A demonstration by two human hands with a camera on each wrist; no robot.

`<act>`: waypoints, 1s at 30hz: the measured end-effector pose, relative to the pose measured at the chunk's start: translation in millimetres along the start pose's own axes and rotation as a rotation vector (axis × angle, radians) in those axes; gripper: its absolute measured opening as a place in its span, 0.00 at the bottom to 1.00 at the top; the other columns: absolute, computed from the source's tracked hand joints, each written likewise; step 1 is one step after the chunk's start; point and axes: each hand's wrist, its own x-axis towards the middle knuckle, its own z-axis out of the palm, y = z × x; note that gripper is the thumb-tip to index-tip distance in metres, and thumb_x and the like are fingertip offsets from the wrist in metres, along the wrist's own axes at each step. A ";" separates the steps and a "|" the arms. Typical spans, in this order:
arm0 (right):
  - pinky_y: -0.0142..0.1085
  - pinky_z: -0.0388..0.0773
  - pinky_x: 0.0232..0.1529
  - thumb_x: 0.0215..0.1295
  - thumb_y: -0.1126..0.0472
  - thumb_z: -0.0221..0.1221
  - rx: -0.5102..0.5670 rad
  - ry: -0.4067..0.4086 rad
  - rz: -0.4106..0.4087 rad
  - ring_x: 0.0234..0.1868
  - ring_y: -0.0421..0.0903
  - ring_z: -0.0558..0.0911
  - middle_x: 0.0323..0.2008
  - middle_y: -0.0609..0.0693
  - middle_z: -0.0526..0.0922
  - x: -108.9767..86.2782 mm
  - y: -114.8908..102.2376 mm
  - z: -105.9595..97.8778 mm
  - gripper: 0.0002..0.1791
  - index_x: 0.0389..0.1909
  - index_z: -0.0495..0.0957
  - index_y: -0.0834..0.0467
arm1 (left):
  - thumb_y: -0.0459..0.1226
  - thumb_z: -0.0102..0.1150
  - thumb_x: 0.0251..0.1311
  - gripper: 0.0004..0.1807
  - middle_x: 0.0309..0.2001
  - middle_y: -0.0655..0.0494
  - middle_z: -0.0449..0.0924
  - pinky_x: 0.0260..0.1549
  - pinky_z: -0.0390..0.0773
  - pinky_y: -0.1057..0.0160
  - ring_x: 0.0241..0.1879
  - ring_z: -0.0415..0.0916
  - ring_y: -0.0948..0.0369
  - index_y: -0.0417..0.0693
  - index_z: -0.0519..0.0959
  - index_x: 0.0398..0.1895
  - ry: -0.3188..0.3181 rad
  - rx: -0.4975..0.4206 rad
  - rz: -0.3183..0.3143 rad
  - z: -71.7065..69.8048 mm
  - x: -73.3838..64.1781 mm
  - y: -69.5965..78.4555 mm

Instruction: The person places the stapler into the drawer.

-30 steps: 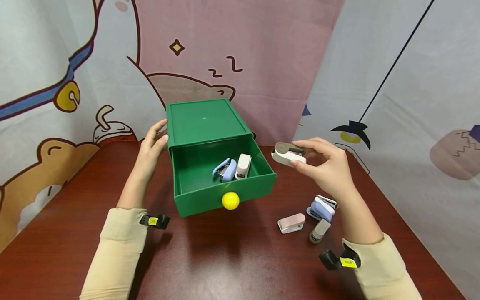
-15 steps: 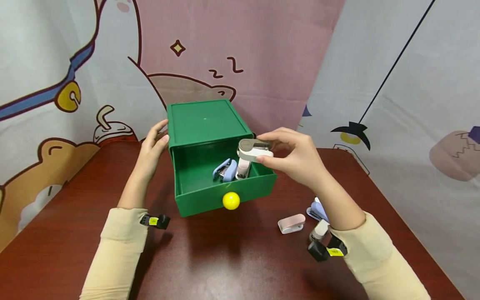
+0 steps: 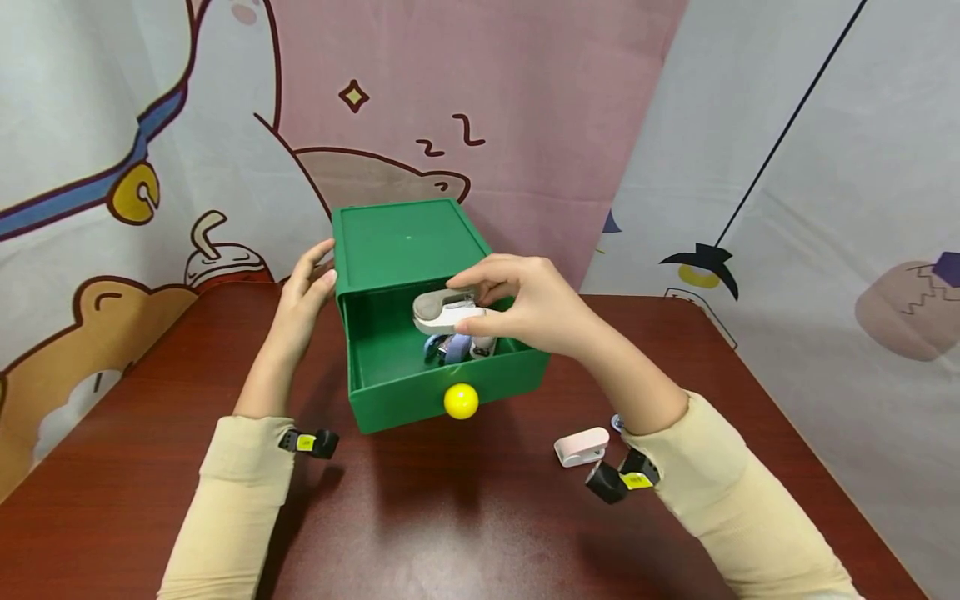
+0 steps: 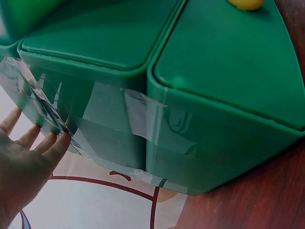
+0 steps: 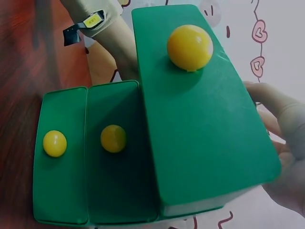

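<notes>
My left hand rests its extended fingers on the left side of a green drawer cabinet; the left wrist view has the fingertips touching its taped side. The top drawer, with a yellow ball knob, is pulled out. Above it, my right hand pinches a mini stapler, white below and grey-brown on top, between thumb and fingers. Beneath that stapler a blue mini stapler and a partly hidden white one lie in the drawer. In the right wrist view the drawer front hides the held stapler.
A pink and white mini stapler lies on the brown table to the right. Beside it a bit of a blue one shows behind my right forearm. Two lower drawers are pushed in. A printed curtain hangs behind.
My right hand has carried the white and grey-brown stapler leftward from beside the cabinet to over the open drawer. The right forearm now covers most of the table staplers. My left hand stays put.
</notes>
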 end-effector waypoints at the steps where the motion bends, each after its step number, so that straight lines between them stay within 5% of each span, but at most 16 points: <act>1: 0.33 0.73 0.41 0.47 0.56 0.68 0.004 -0.021 0.005 0.34 0.39 0.76 0.36 0.41 0.78 1.7 -0.2 1.5 0.20 0.44 0.80 0.54 | 0.42 0.46 0.64 0.28 0.62 0.41 0.58 0.54 0.59 0.53 0.61 0.57 0.56 0.48 0.58 0.66 0.000 0.003 0.000 0.0 0.1 0.0; 9: 0.35 0.75 0.34 0.47 0.55 0.68 0.005 -0.208 0.031 0.38 0.36 0.78 0.39 0.38 0.78 14.4 -6.2 14.3 0.21 0.45 0.80 0.52 | 0.42 0.46 0.64 0.28 0.62 0.41 0.57 0.55 0.57 0.51 0.62 0.56 0.55 0.49 0.58 0.66 -0.003 0.002 -0.001 0.0 0.5 -0.6; 14: 0.32 0.73 0.41 0.48 0.55 0.67 -0.062 -0.306 0.022 0.39 0.35 0.77 0.41 0.37 0.78 23.8 -7.1 20.8 0.21 0.46 0.79 0.52 | 0.42 0.46 0.64 0.28 0.62 0.42 0.58 0.55 0.57 0.50 0.62 0.56 0.55 0.49 0.58 0.66 0.000 0.009 -0.004 -0.4 -0.2 -1.1; 21: 0.26 0.71 0.42 0.48 0.55 0.67 -0.156 -0.370 0.037 0.38 0.33 0.75 0.40 0.37 0.79 36.8 -4.0 29.0 0.20 0.45 0.79 0.52 | 0.42 0.46 0.64 0.27 0.62 0.42 0.58 0.55 0.59 0.54 0.61 0.57 0.55 0.48 0.58 0.66 0.001 -0.003 0.002 0.2 -0.1 -2.2; 30: 0.26 0.69 0.44 0.50 0.57 0.66 -0.147 -0.442 0.052 0.40 0.33 0.76 0.42 0.40 0.79 42.9 -2.3 38.3 0.21 0.47 0.78 0.54 | 0.42 0.46 0.64 0.28 0.62 0.42 0.58 0.54 0.60 0.54 0.61 0.57 0.55 0.49 0.58 0.66 0.003 -0.011 0.004 1.0 -0.4 -2.2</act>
